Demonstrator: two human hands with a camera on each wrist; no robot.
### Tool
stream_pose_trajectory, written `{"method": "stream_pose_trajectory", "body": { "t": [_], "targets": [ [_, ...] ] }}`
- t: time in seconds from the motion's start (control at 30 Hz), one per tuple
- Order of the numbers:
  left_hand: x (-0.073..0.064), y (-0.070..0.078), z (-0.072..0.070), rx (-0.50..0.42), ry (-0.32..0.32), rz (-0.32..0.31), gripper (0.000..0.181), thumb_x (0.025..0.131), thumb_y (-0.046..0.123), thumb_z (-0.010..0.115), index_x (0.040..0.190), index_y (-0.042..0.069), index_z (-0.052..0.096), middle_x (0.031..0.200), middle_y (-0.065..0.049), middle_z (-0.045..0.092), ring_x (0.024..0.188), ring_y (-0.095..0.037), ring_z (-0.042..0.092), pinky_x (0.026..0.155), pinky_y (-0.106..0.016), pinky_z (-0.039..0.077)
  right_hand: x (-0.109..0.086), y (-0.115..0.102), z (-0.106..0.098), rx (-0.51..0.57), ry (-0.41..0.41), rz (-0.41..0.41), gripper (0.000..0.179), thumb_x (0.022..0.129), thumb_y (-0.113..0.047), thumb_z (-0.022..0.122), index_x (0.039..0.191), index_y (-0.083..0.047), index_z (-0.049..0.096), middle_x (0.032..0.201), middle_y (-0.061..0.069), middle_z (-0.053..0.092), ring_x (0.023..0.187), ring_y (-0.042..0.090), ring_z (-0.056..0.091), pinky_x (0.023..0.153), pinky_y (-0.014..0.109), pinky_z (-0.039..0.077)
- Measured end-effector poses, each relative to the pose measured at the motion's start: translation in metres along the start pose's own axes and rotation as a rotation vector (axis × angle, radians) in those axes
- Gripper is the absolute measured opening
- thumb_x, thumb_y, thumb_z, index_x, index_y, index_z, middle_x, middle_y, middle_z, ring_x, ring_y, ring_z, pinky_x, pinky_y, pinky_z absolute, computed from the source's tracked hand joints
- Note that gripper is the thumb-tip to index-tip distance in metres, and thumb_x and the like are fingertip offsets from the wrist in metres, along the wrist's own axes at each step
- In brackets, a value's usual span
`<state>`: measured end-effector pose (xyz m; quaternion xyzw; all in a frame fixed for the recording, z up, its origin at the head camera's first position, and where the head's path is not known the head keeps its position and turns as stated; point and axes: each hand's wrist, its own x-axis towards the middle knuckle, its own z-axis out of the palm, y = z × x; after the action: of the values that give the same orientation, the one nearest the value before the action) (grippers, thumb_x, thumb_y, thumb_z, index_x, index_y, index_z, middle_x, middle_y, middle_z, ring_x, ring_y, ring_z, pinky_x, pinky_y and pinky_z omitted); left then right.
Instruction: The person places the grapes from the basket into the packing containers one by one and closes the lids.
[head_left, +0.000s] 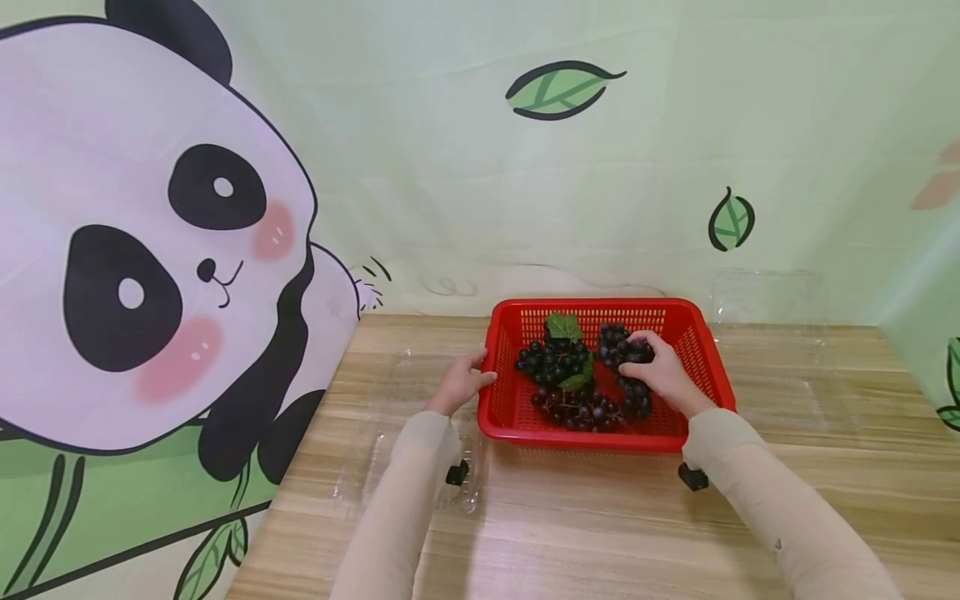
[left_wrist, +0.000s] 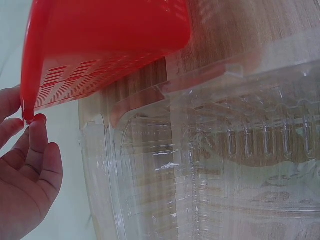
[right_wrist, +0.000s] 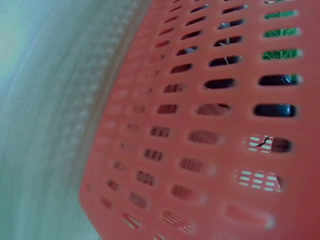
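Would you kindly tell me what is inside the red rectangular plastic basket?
Bunches of dark, round grapes with green leaves lie in the basket; the right hand grips some at the right. Anything beneath the grapes or hand is covered and cannot be seen.

Grapes (head_left: 553,363) in basket (head_left: 585,437) on table (head_left: 592,525)

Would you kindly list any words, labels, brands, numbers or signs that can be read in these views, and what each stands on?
There are none: no text can be read in any view.
The red basket and dark grapes show no lettering.
The clear plastic container shows only moulded ridges.
The backdrop bears drawings, including a panda, without readable words.
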<state>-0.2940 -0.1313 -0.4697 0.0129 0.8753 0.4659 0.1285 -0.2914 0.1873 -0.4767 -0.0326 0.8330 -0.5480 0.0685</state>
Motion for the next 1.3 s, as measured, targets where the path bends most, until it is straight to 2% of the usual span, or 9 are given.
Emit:
{"method": "stream_pose_trajectory", "body": {
  "t": [0.5, 0.67, 0.77, 0.9, 1.1, 1.3],
  "targets": [
    [0.0, 0.0, 0.001, -0.045, -0.009, -0.004, 0.049, 0.087, 0.01, 0.054, 0.133, 0.009, 0.04, 0.114, -0.012, 0.057, 0.092, -0.021, 0.057, 0.084, -0.036, 0.049, 0.0, -0.018, -0.017, 0.008, 0.036, -0.049, 0.046, 0.082, -0.011, 0.059, 0.121, -0.005, 0.035, 0.127, 0.021, 0.036, 0.11, 0.036, 0.036, 0.091, 0.054, 0.037],
    [0.001, -0.001, 0.001, -0.03, -0.006, 0.012, 0.047, 0.086, 0.01, 0.055, 0.132, 0.007, 0.041, 0.114, -0.014, 0.057, 0.093, -0.022, 0.058, 0.083, -0.036, 0.049, -0.002, -0.023, -0.026, -0.014, 0.033, -0.056, 0.047, 0.083, -0.015, 0.058, 0.122, -0.006, 0.034, 0.127, 0.02, 0.036, 0.111, 0.035, 0.035, 0.092, 0.054, 0.037],
    [0.001, -0.001, 0.001, -0.011, 0.001, 0.024, 0.047, 0.086, 0.01, 0.055, 0.131, 0.006, 0.042, 0.113, -0.014, 0.058, 0.093, -0.023, 0.058, 0.083, -0.036, 0.049, -0.003, -0.027, -0.032, -0.028, 0.055, -0.07, 0.047, 0.083, -0.017, 0.058, 0.122, -0.006, 0.035, 0.125, 0.019, 0.037, 0.108, 0.033, 0.038, 0.089, 0.049, 0.04],
    [0.0, 0.0, 0.001, -0.009, 0.005, 0.01, 0.048, 0.086, 0.013, 0.056, 0.132, 0.008, 0.042, 0.113, -0.012, 0.058, 0.092, -0.022, 0.057, 0.083, -0.035, 0.049, -0.002, -0.03, -0.039, -0.019, 0.093, -0.113, 0.047, 0.082, -0.014, 0.058, 0.122, -0.002, 0.036, 0.128, 0.02, 0.034, 0.108, 0.032, 0.037, 0.084, 0.041, 0.041],
    [0.0, 0.0, 0.001, -0.013, 0.004, 0.006, 0.048, 0.086, 0.012, 0.056, 0.132, 0.008, 0.041, 0.113, -0.012, 0.057, 0.092, -0.021, 0.057, 0.084, -0.035, 0.049, -0.006, -0.035, -0.049, 0.005, 0.093, -0.135, 0.048, 0.082, -0.01, 0.057, 0.122, 0.001, 0.034, 0.134, 0.021, 0.028, 0.113, 0.035, 0.033, 0.089, 0.047, 0.037],
    [-0.001, 0.001, 0.001, -0.016, 0.007, 0.0, 0.047, 0.086, 0.013, 0.056, 0.131, 0.009, 0.042, 0.111, -0.011, 0.058, 0.091, -0.021, 0.056, 0.082, -0.035, 0.049, -0.01, -0.04, -0.06, -0.029, 0.097, -0.133, 0.048, 0.083, -0.014, 0.057, 0.123, -0.001, 0.034, 0.127, 0.021, 0.033, 0.105, 0.03, 0.037, 0.079, 0.031, 0.04]
  ]
}}
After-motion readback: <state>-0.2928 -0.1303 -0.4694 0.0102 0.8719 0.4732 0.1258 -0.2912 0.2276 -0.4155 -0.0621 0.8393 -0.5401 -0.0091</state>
